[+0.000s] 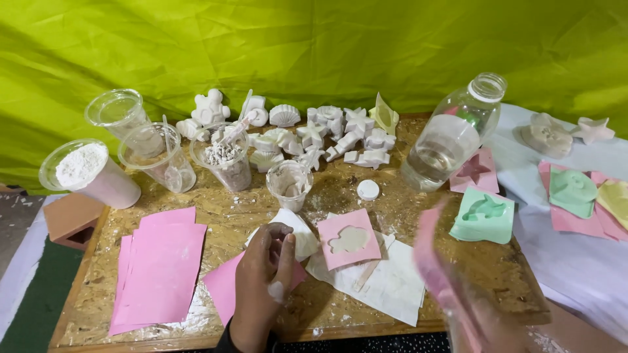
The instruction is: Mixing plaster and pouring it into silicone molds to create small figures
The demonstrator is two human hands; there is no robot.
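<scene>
At a dusty workbench, the left hand pins 1 white cloth with curled fingers; the blurred right hand apparently lifts 1 pink sheet, likely light and floppy, best pinched at an edge.

A chipboard table stands in the middle of the view, and behind its far edge a bright yellow-green cloth hangs in soft folds and covers the whole background like a wall. To the right of the table a white sheet covers another surface, and to its left a brown brick lies on a floor of grey, white and dark green. The light is even and soft, without hard shadows.
</scene>
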